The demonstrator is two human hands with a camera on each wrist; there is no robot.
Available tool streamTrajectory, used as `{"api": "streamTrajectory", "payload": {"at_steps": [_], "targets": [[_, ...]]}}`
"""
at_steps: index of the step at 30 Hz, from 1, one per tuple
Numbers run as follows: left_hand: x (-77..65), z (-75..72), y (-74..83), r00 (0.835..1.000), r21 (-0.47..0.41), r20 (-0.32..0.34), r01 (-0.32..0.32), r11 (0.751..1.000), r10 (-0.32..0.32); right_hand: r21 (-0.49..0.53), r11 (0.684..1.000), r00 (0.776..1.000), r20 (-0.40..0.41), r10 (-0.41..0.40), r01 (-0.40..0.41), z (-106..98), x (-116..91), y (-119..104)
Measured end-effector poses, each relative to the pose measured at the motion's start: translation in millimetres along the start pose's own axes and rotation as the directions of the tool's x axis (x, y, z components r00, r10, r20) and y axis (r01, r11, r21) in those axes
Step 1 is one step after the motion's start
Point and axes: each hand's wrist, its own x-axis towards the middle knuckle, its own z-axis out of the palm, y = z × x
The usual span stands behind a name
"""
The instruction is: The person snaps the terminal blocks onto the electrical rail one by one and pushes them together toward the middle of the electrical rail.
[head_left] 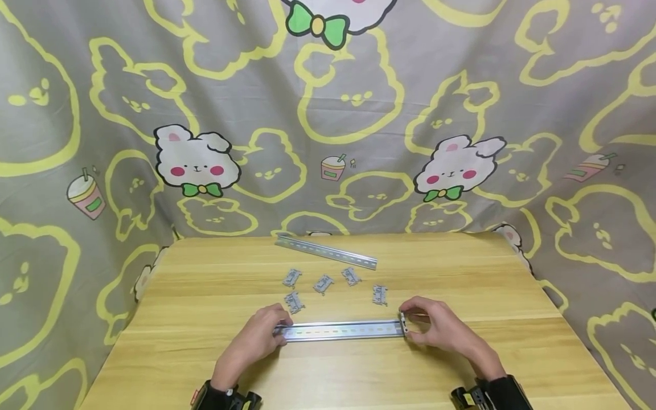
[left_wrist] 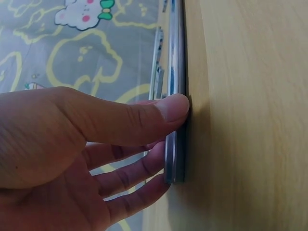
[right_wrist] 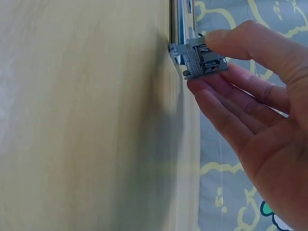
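Note:
A slotted metal DIN rail (head_left: 343, 330) lies across the front of the table. At its left end my left hand (head_left: 261, 333) grips it, thumb over the near edge and fingers at the far edge, as the left wrist view shows. My right hand (head_left: 438, 324) pinches a grey terminal block (right_wrist: 199, 57) between thumb and fingers. In the head view this block stands upright right at the rail's right end. From the right wrist view, one side of the block overlaps the end of the rail (right_wrist: 181, 24).
Several loose grey terminal blocks, among them one terminal block (head_left: 380, 294) nearest my right hand, lie beyond the rail. Farther back a second DIN rail (head_left: 325, 251) lies at a slant. A patterned curtain (head_left: 353, 188) hangs behind the wooden table (head_left: 205, 285).

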Motion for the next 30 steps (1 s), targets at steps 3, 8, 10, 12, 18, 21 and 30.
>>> {"api": "streamTrajectory", "payload": {"at_steps": [3,8,10,12,18,21,30], "targets": [[0.2,0.6,-0.7,1.000,0.007,-0.005,-0.001,1.000,0.001,0.014,1.000,1.000,0.006,0.009,-0.009,-0.4,-0.2,1.2],[0.4,0.8,-1.5,1.000,0.011,-0.017,-0.006,1.000,0.006,0.059,0.998,0.999,0.019,0.026,-0.027,-1.5,-1.4,3.9],[0.1,0.2,-1.6,1.000,0.009,-0.017,-0.005,1.000,0.006,0.084,0.996,0.999,0.022,0.026,-0.027,-1.5,-1.7,4.6],[-0.4,-0.4,-1.5,1.000,0.005,-0.014,-0.004,1.000,0.004,0.097,0.995,0.999,0.024,0.024,-0.026,-1.3,-2.2,5.4],[-1.6,-0.6,-1.1,1.000,-0.010,-0.005,0.016,1.000,-0.016,0.136,0.989,0.999,0.032,0.044,-0.048,-1.8,-3.1,7.2],[-1.6,0.0,-1.3,1.000,-0.022,0.002,0.030,0.999,-0.030,0.174,0.982,0.997,0.040,0.062,-0.068,-2.4,-4.3,7.7],[-0.3,1.6,-2.5,0.999,-0.021,0.000,0.036,0.999,-0.036,0.242,0.968,0.997,0.036,0.063,-0.070,-0.3,-6.1,12.4]]}}
